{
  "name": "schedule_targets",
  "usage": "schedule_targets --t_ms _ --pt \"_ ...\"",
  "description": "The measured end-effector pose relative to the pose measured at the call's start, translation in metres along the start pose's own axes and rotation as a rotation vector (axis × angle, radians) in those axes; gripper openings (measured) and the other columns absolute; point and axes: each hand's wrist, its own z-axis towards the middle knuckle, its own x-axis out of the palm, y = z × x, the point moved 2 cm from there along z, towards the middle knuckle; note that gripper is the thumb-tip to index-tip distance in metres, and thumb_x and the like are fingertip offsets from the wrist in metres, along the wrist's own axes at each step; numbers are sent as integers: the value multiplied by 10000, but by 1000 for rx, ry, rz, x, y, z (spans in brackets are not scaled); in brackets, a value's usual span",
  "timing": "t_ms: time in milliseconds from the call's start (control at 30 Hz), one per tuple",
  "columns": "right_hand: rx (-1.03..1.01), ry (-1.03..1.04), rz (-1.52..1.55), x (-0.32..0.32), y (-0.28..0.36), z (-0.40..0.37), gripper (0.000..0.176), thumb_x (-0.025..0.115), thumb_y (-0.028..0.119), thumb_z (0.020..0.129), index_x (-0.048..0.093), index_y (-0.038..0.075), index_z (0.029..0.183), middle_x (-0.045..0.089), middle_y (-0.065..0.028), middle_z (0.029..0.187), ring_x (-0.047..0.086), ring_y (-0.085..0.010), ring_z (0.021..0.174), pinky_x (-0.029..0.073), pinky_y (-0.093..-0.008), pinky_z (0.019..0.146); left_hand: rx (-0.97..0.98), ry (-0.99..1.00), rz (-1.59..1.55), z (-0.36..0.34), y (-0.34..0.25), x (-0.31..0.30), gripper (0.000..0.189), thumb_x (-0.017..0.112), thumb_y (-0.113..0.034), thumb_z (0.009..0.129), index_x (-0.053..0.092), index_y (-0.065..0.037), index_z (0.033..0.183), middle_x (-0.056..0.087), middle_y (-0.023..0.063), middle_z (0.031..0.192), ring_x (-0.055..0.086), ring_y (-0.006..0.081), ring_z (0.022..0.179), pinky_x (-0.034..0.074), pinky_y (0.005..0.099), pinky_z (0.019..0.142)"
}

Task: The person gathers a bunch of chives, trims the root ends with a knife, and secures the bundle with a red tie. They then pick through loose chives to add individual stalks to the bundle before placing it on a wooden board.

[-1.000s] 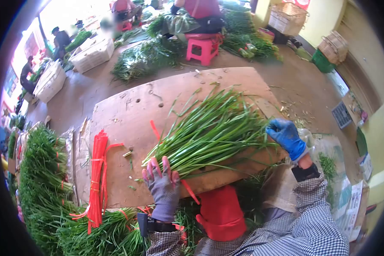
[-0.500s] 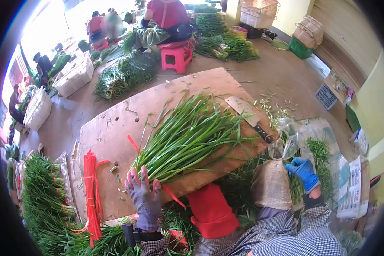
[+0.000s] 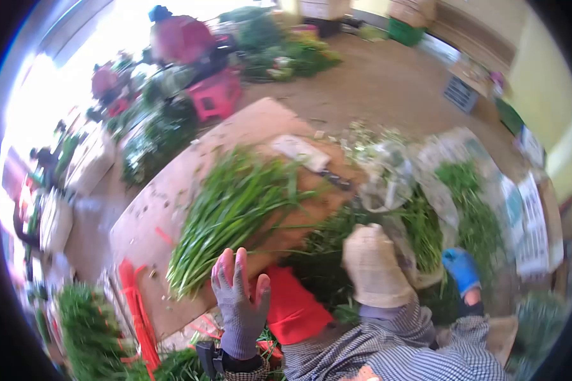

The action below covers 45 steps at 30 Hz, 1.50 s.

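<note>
My left hand (image 3: 241, 305), in a grey glove with pinkish fingertips, is raised at the board's near edge. Its fingers are spread and hold nothing. Just beyond it, a loose pile of green chives (image 3: 235, 203) lies on the wooden board (image 3: 165, 209), pale stalk ends towards me. My right hand (image 3: 462, 270), in a blue glove, is low on the right beside the greens (image 3: 422, 228) in a plastic bag; blur hides how its fingers are set. A cleaver (image 3: 302, 152) with a dark handle lies past the chives. Left of them hangs a bunch of red strips (image 3: 136, 311).
More greens (image 3: 89, 330) are stacked at the left. A second heap of greens (image 3: 470, 203) lies on plastic sheeting at the right. Trimmings (image 3: 362, 143) litter the floor past the board. A person sits on a pink stool (image 3: 216, 95) at the back.
The view has swung, and most things appear shifted left. My left hand now stands more upright, with the chives' stalk ends to its left. My right hand is lower, closer to my body.
</note>
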Motion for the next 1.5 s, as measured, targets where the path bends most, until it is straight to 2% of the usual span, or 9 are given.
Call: schedule_targets --t_ms 133,167,367,567,900,1033,1200,1400,1500 --pt "7 11 -98 15 -67 -19 207 632 293 817 655 101 746 640 -190 782 612 -407 743 473 -502 637 116 141 -180 21 -94 41 570 661 -161 842 485 8 1357 450 236 1384 437 410 1265 367 480 1053" --pt "-42 80 -174 21 -89 -20 169 647 194 809 594 63 717 637 -157 738 586 -292 556 482 -378 544 156 184 -185 26 -119 54 570 661 -161 842 485 8 1357 450 236 1384 437 410 1265 367 480 1053" --pt "128 23 18 27 -124 -24 223 664 302 799 678 81 825 666 -175 822 643 -381 769 510 -471 685 210 569 -772 23 -236 145 528 587 -38 883 444 44 1384 487 171 1400 469 288 1312 364 392 1104" --pt "176 37 296 36 -130 11 250 675 293 791 707 81 920 683 -161 858 664 -347 790 529 -419 701 -884 955 -1672 -14 -298 281 530 545 -238 991 370 -23 1442 482 178 1400 489 284 1290 395 444 1079" --pt "257 219 178 87 -206 14 228 635 317 825 717 118 900 692 -142 868 665 -355 798 529 -447 721 -1285 1078 -1121 -80 -274 432 454 523 -253 983 453 -30 1372 517 205 1346 534 355 1218 466 482 994" --pt "329 145 18 67 -236 18 204 665 299 807 705 101 837 677 -155 814 651 -358 733 519 -439 666 -1249 1240 -1405 -85 -251 448 223 479 -243 992 535 -55 1099 536 21 892 544 169 824 481 332 736" --pt "242 0 287 40 -183 47 282 710 330 787 710 62 876 689 -141 826 670 -335 753 531 -411 686 -1372 1130 -1586 -99 -257 445 120 474 -205 998 530 -100 984 402 -20 759 422 123 672 401 271 636" --pt "199 356 89 110 -171 51 965 825 435 680 376 23 1429 587 -265 1215 620 -401 1052 505 -441 882 -1221 1124 -1338 -91 -278 422 77 549 -218 988 549 -141 995 467 -30 843 456 86 712 413 248 668" --pt "231 445 22 128 -168 49 981 829 418 670 368 -23 1415 600 -264 1177 620 -401 1043 501 -440 888 -1190 1148 -1360 -92 -277 418 145 612 -240 968 562 -133 1053 512 -35 916 489 70 774 431 237 711"
